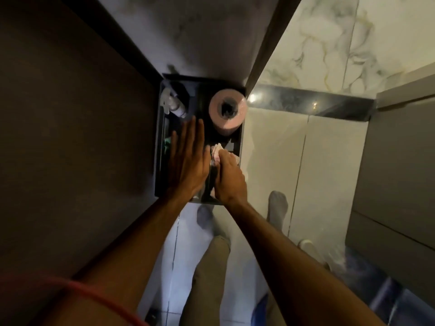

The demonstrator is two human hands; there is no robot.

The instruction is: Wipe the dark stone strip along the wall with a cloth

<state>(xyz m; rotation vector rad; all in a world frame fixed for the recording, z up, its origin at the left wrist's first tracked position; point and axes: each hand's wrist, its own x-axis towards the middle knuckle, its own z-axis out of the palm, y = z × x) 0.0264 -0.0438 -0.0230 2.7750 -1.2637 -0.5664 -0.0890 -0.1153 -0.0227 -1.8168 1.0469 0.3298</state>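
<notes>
Over the black wall-mounted shelf (162, 142), the left hand (188, 158) lies flat and open; the right hand (228, 175) clutches a pale crumpled cloth (217, 150); a glossy dark stone strip (313, 105) crosses the marble wall.

One head-worn wide-angle view looks steeply down along both forearms to the hands (207, 168), close over a dark shelf (235, 147) in a wall corner, with tiled floor (329, 161) far below.

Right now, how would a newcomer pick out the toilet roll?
Find the dark tray against the brown wall, under both hands. The toilet roll stands at its far right corner, beyond the right hand. It is the only pale pink cylinder, with a dark hollow core.
</notes>
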